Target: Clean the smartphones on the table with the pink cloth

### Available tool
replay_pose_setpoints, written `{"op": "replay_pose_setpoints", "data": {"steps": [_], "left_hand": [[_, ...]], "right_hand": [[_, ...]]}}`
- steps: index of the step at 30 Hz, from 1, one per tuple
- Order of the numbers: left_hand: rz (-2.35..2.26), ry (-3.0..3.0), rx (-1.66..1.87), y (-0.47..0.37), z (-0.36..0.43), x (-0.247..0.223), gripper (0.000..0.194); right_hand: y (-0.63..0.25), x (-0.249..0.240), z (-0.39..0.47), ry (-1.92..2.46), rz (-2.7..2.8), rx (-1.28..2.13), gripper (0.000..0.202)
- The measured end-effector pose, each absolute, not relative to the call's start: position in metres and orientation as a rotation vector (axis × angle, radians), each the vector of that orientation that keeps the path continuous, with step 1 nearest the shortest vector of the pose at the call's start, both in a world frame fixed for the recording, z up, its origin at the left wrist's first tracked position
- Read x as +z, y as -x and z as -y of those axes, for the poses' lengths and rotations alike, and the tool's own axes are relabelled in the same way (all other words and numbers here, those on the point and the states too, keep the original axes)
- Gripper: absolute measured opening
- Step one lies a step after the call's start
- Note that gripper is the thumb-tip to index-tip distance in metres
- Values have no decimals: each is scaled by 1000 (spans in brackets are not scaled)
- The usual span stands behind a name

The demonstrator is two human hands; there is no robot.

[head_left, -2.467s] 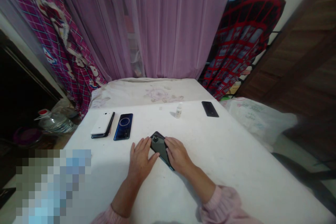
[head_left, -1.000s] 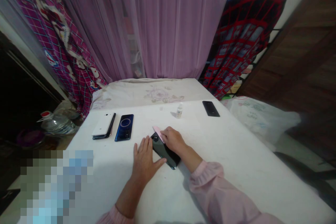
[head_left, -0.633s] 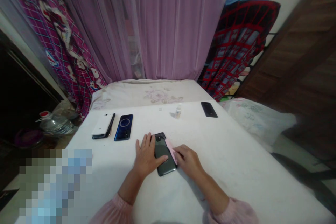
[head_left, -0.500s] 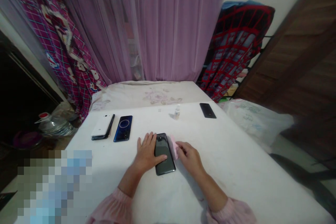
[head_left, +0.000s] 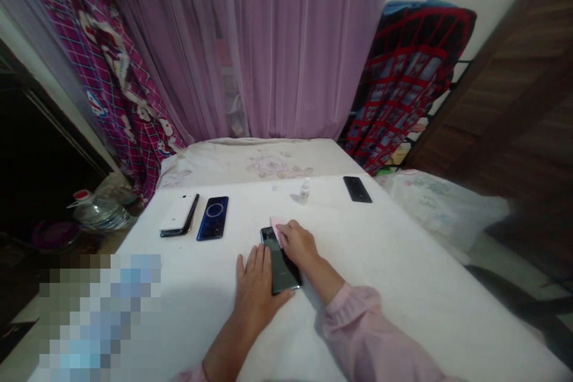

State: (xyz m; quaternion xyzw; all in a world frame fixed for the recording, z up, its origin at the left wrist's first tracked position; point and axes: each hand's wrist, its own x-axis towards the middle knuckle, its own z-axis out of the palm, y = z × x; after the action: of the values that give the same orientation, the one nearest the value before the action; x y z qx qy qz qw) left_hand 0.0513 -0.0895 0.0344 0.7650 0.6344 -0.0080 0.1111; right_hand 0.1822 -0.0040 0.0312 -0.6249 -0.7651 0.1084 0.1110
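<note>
A dark, glossy phone [head_left: 285,271] lies on the white-covered table, in front of me. My left hand [head_left: 257,289] rests along its left side and near edge, fingers apart and thumb at the near edge. Pinched in my right hand [head_left: 296,243] is a pink cloth [head_left: 276,226], which touches the phone's far end at the upper right. Beyond the hands stands a small clear bottle [head_left: 305,192]. To the left lie a blue phone [head_left: 213,218] with a ring on its back and a white phone [head_left: 178,213] stacked on a dark one.
Another black phone [head_left: 357,189] lies at the table's far right. A white plastic bag [head_left: 430,197] is beyond the right edge. Left of the table stands a large plastic bottle [head_left: 96,212] with a red cap. Purple curtains [head_left: 295,42] hang behind the table.
My right hand has moved left and away from me with the cloth, from beside the phone onto its far end. My left hand has slid toward me, its thumb now off the phone's middle.
</note>
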Motion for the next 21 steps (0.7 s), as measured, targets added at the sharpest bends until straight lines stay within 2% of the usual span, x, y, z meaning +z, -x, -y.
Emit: {"op": "replay_pose_setpoints", "data": {"steps": [5,14,21], "left_hand": [[-1854,-2271,-13,-50,86,35,86],[-1832,-2250,-19,-49,86,36,88],[-1793,-2253,6,-46,82,34,90]], "right_hand": [[-182,29,-7,1880,2217,288,32],[-211,13,46,1761,2202,295,33],[-193,23,-1,1873,2190,248,34]]}}
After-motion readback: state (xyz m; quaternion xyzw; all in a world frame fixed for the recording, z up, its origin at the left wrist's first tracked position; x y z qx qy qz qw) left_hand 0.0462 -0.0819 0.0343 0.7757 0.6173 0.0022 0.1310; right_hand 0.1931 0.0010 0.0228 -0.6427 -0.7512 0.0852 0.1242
